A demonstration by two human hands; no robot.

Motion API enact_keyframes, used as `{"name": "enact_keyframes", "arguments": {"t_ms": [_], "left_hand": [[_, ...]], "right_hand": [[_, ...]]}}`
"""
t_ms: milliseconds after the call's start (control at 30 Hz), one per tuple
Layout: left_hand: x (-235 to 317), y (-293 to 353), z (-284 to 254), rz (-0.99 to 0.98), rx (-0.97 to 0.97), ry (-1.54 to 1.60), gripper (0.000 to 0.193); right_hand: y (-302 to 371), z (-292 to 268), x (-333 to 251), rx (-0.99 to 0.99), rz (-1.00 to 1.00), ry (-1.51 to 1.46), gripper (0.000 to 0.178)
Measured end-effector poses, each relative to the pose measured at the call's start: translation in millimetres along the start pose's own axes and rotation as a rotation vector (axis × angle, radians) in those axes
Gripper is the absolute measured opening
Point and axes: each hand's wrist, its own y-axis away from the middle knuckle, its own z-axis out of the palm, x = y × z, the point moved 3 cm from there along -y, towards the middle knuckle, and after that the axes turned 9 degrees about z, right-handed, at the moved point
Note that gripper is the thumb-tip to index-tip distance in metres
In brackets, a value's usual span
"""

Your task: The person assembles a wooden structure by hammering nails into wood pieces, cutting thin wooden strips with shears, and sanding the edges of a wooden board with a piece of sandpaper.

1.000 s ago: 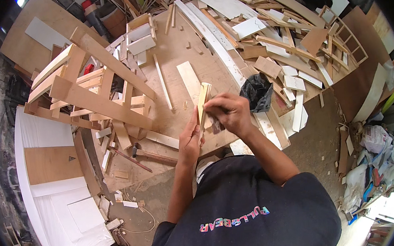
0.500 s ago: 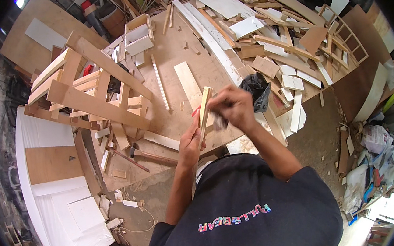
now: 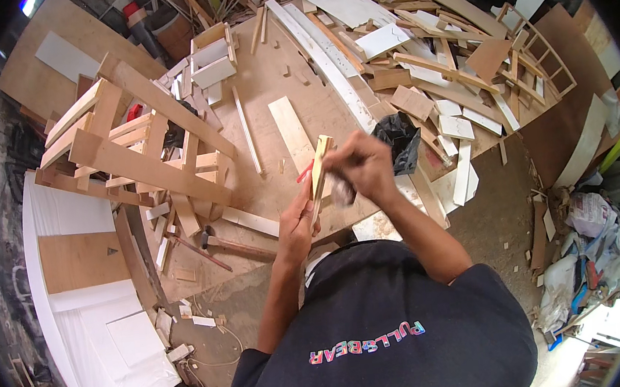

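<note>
My left hand [image 3: 299, 218] grips a narrow, pale wooden strip [image 3: 320, 164], tilted with its upper end away from me. A small red object [image 3: 305, 172] shows beside the strip at my fingertips; its kind is unclear. Against the strip's right side, my right hand [image 3: 364, 165] is closed and partly blurred. Below its fingers is a greyish smear [image 3: 342, 193], too blurred to name. Past the strip, a flat pale board [image 3: 290, 132] lies on the worktable [image 3: 256, 87]. A hammer [image 3: 237, 245] lies left of my left forearm.
A wooden frame [image 3: 154, 144] of several slats stands at the left. Offcuts [image 3: 447, 71] pile up on the right, near a black plastic bag [image 3: 400, 141]. An open wooden box [image 3: 211, 58] sits far back. A white panel [image 3: 87, 301] leans at the lower left.
My right hand has shifted slightly along the strip while staying close to it, still blurred. My left hand keeps its grip. The whole view has shifted a little.
</note>
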Motion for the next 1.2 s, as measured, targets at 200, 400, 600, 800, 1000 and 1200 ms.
{"name": "enact_keyframes", "arguments": {"t_ms": [200, 400, 600, 800, 1000, 1200], "left_hand": [[0.1, 4.9, 1.8, 0.019, -0.017, 0.002, 0.053], [-0.6, 0.7, -3.9, 0.279, -0.004, -0.326, 0.061], [5.5, 3.0, 6.9, 0.238, 0.052, -0.347, 0.063], [8.7, 7.3, -0.7, 0.276, 0.069, -0.499, 0.061], [13.5, 9.7, -12.2, 0.27, 0.157, -0.486, 0.052], [26.0, 14.7, -7.3, 0.288, 0.205, -0.469, 0.045]], "right_hand": [[-16.8, -14.5, 12.4, -0.027, 0.216, -0.094, 0.021], [13.7, 6.8, -18.5, -0.17, 0.184, 0.025, 0.016], [17.3, 1.5, -10.8, 0.019, 0.273, 0.08, 0.036], [-7.0, -17.3, 9.9, 0.07, 0.373, -0.197, 0.052], [15.8, -3.7, 13.9, -0.063, 0.445, -0.052, 0.053], [32.0, 6.6, 16.8, -0.095, 0.46, -0.213, 0.042]]}}
